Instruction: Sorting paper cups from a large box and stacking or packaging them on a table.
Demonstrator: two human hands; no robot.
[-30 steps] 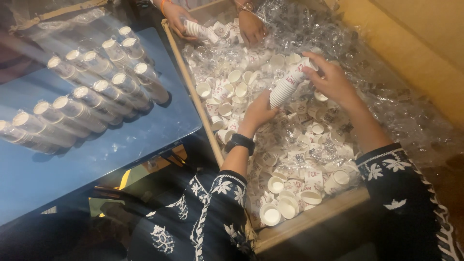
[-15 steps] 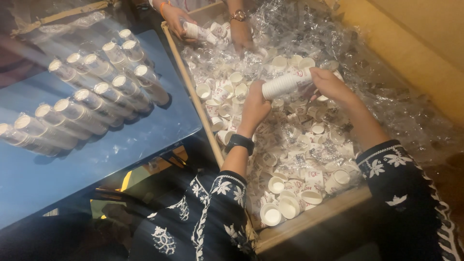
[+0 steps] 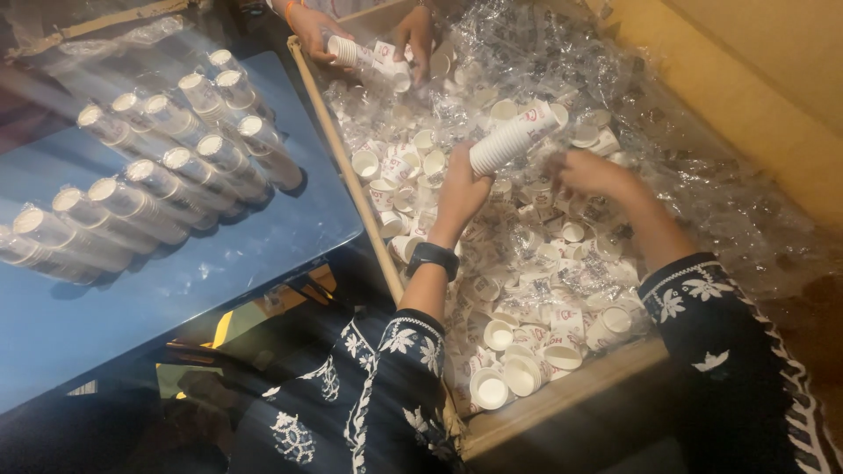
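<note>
Head view, looking down on a wooden bin [image 3: 562, 397] lined with clear plastic and filled with loose small white paper cups [image 3: 518, 369]. At about twelve o'clock from the wearer's wrists, the left hand [image 3: 458, 195] grips a nested stack of cups [image 3: 514, 136] by its lower end, fingers wrapped around it; the stack tilts up toward one o'clock. A black watch [image 3: 432, 257] sits on that wrist. The right hand [image 3: 590, 173], at about three o'clock from the stack and just beside it, reaches down into the loose cups; the picture is too blurred to tell whether its fingers are pinching a cup.

At nine to ten o'clock, on a blue surface [image 3: 202, 290], many finished sleeves of stacked cups [image 3: 167, 189] lie side by side in rows. At twelve o'clock, another person's two hands [image 3: 369, 39] hold a shorter stack over the same bin.

Judging by this, a good share is already stacked and laid out, yet the bin holds a great many loose cups, so much sorting remains.
</note>
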